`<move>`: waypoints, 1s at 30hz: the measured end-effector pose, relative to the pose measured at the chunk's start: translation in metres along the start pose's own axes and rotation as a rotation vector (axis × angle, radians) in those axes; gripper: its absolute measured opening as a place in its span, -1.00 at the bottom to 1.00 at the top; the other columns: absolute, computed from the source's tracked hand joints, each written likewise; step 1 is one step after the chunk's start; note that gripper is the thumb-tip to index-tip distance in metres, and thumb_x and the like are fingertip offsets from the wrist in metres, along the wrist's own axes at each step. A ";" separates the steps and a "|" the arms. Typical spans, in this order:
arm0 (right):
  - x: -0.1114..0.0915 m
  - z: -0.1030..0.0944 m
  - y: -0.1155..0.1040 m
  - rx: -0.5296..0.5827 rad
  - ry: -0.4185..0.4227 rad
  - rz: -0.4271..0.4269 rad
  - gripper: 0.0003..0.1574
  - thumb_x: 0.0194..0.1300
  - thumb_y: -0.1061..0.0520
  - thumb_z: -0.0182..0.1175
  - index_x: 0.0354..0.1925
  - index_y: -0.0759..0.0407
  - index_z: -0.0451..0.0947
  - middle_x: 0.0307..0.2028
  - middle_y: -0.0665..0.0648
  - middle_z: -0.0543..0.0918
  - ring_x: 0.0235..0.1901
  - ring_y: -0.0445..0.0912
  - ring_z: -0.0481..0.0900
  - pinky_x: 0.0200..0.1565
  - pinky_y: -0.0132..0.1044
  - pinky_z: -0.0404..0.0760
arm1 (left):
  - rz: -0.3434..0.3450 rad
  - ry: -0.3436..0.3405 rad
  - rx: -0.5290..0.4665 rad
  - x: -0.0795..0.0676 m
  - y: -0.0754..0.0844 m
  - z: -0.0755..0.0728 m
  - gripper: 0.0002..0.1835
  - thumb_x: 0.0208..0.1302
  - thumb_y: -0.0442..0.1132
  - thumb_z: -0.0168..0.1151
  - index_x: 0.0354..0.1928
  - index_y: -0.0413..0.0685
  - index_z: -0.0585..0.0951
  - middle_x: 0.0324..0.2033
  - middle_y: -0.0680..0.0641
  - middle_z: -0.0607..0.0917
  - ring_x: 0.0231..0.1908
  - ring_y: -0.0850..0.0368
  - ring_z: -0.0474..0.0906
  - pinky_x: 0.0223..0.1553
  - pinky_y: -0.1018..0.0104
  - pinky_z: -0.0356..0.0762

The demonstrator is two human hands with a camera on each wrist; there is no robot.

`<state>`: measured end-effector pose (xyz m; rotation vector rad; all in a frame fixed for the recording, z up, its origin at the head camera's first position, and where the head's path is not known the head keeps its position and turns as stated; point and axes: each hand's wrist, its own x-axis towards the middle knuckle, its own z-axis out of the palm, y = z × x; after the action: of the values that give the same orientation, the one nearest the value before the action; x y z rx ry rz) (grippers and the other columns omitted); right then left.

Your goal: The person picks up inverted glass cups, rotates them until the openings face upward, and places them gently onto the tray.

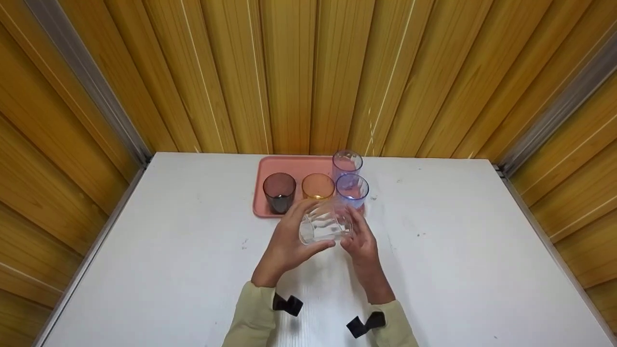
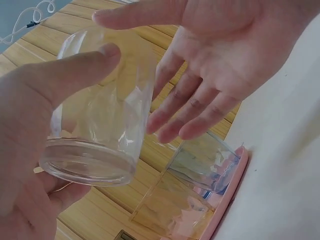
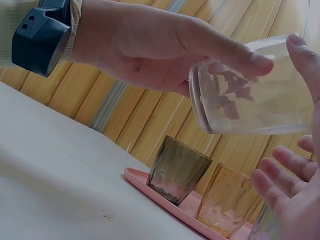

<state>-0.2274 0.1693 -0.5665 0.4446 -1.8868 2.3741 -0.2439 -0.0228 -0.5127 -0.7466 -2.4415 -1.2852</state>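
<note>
A clear drinking glass (image 1: 324, 227) is held up above the table's front side, tilted, with facets along its wall. My left hand (image 1: 285, 241) grips it near the base, thumb on one side and fingers curled round the other. At the rim end, my right hand (image 1: 362, 243) has its fingers stretched out, and its thumb lies right at the glass in the right wrist view. Behind the hands, on a pink tray (image 1: 299, 164), stand a dark grey glass (image 1: 279, 193), an amber glass (image 1: 318, 184) and a blue glass (image 1: 352, 190). A purplish-blue glass (image 1: 347, 164) stands behind the blue one.
The tray lies on a white table (image 1: 168, 231) near its back edge. Yellow wood-look panels (image 1: 289, 77) rise behind and at both sides, with grey metal posts at the corners. A white cable (image 2: 22, 25) shows in the left wrist view.
</note>
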 end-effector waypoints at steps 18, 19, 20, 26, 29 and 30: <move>0.001 0.003 -0.006 -0.055 -0.010 -0.126 -0.24 0.26 0.28 0.16 0.39 0.19 0.19 0.28 0.31 0.39 0.27 0.05 0.40 0.30 -0.20 0.45 | -0.031 -0.071 -0.093 -0.002 -0.001 -0.001 -0.11 0.03 0.23 0.39 0.39 0.15 0.28 0.31 0.09 0.40 0.25 0.13 0.42 0.29 -0.02 0.41; 0.001 0.004 -0.006 -0.059 -0.015 -0.126 -0.24 0.26 0.28 0.16 0.39 0.20 0.20 0.27 0.31 0.39 0.26 0.05 0.40 0.29 -0.20 0.45 | -0.025 -0.069 -0.098 -0.002 -0.001 -0.001 -0.11 0.05 0.24 0.37 0.40 0.13 0.27 0.33 0.09 0.39 0.25 0.13 0.42 0.29 -0.03 0.41; 0.001 0.004 -0.007 -0.064 -0.018 -0.128 -0.25 0.26 0.28 0.16 0.39 0.22 0.20 0.28 0.31 0.39 0.26 0.05 0.40 0.29 -0.20 0.46 | -0.021 -0.068 -0.105 -0.002 -0.001 -0.002 -0.10 0.06 0.24 0.36 0.40 0.10 0.26 0.33 0.08 0.39 0.24 0.13 0.43 0.28 -0.03 0.41; 0.000 0.005 -0.007 -0.092 -0.032 -0.137 -0.28 0.27 0.27 0.15 0.37 0.21 0.25 0.27 0.27 0.43 0.23 0.03 0.41 0.22 -0.27 0.50 | -0.019 -0.092 -0.126 -0.003 -0.001 -0.003 -0.09 0.08 0.24 0.35 0.44 0.17 0.22 0.37 0.05 0.37 0.28 0.14 0.40 0.26 0.05 0.45; 0.000 0.004 -0.006 -0.110 -0.031 -0.127 -0.28 0.26 0.26 0.13 0.38 0.16 0.27 0.25 0.25 0.45 0.22 0.02 0.41 0.21 -0.25 0.50 | -0.024 -0.106 -0.133 -0.003 0.000 -0.003 -0.10 0.09 0.24 0.34 0.45 0.26 0.19 0.38 0.05 0.36 0.29 0.15 0.38 0.23 0.10 0.48; 0.000 0.003 -0.005 -0.117 -0.033 -0.124 -0.28 0.27 0.24 0.13 0.38 0.14 0.26 0.24 0.24 0.45 0.22 0.03 0.40 0.22 -0.21 0.49 | -0.025 -0.108 -0.139 -0.003 0.001 -0.002 -0.10 0.09 0.24 0.34 0.45 0.27 0.19 0.38 0.05 0.36 0.29 0.15 0.38 0.22 0.11 0.50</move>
<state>-0.2260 0.1673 -0.5610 0.5756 -1.9381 2.1794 -0.2406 -0.0256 -0.5125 -0.8451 -2.4718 -1.4723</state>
